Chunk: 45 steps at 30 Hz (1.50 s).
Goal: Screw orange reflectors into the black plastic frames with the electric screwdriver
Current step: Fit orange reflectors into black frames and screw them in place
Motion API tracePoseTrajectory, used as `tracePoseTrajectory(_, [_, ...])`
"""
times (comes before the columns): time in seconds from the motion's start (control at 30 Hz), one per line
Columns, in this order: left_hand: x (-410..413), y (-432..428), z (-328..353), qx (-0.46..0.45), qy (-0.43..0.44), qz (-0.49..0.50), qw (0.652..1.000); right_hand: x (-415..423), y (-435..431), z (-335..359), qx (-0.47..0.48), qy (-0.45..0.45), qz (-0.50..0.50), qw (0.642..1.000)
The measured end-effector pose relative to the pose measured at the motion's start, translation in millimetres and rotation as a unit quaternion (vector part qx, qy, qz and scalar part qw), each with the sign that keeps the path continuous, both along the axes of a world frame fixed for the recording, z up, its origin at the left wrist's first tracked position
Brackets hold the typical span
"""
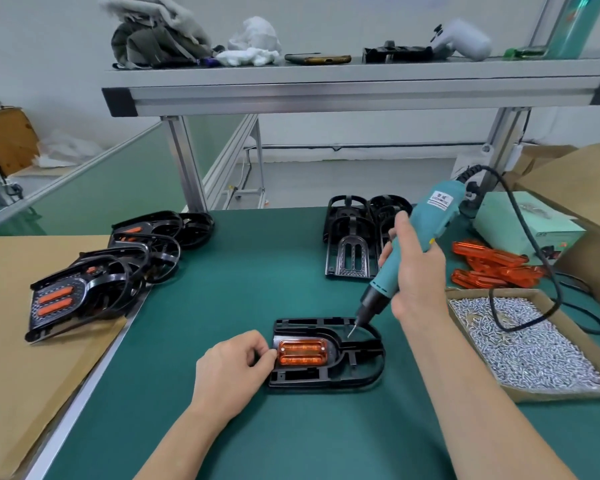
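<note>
The black frame [362, 374] lies flat in the middle of the green bench [222, 289], with one orange reflector [302, 353] sitting in its pocket at the left end. The left hand [232, 368] has curled fingers and pinches the frame's left edge, with the thumb tip right up against the reflector. The right hand [418, 271] is wrapped around the teal electric screwdriver [430, 223], which is tilted so the bit points down over the frame's upper right part. I can't tell if the tip actually touches. The white label [440, 199] on the tool body looks like "KEENWISE", but it's too blurry to be sure.

Just right of the frame is a cardboard tray of silver screws [527, 344], and the tool's black cord runs across it. Behind that is a pile of loose reflectors [496, 268]. A stack of bare frames [352, 251] stands at the back of the bench. On the left, finished frames [94, 282] with orange inserts overlap each other, partly on a cardboard sheet [21, 358]. A phone [317, 59] lies on the shelf [326, 88] overhead.
</note>
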<state>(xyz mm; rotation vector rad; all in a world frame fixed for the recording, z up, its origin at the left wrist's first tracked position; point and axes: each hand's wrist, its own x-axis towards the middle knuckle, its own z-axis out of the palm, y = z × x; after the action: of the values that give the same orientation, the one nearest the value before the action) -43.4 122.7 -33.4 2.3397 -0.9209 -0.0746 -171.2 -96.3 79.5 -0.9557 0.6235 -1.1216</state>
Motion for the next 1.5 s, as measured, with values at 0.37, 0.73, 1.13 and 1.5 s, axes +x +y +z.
tracePoseTrajectory(0.37, [0, -1, 1, 0.002, -0.01, 0.0, 1.0, -73, -92, -34, 0.148, 0.142, -0.054, 0.977])
tracePoseTrajectory(0.73, [-2, 1, 2, -0.005, -0.009, -0.002, 1.0, -109, -117, -56, 0.162, 0.152, -0.146, 0.964])
tracePoseTrajectory(1.13, [-4, 1, 5, -0.002, -0.007, 0.001, 1.0, -128, -118, -68, 0.151, 0.193, -0.192, 0.951])
tracePoseTrajectory(1.5, [-7, 0, 12, -0.004, 0.015, 0.006, 1.0, -143, -111, -70, 0.018, 0.448, -0.188, 0.874])
